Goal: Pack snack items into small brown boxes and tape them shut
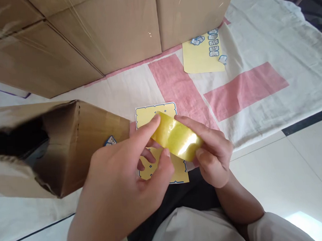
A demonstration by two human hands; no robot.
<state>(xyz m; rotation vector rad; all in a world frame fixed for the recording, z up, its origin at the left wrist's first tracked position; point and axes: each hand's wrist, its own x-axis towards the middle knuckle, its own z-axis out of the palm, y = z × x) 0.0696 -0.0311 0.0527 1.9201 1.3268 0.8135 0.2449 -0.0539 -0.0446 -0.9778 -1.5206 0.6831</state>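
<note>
Roll of yellowish tape, held above a yellow sticker sheet on the pink-and-white cloth. Its long axis runs from upper left to lower right between the hands. The right hand clasps the lower right end; the left hand pinches the upper left edge with fingertips and lies equally close. An open cardboard box stands just left.
</note>
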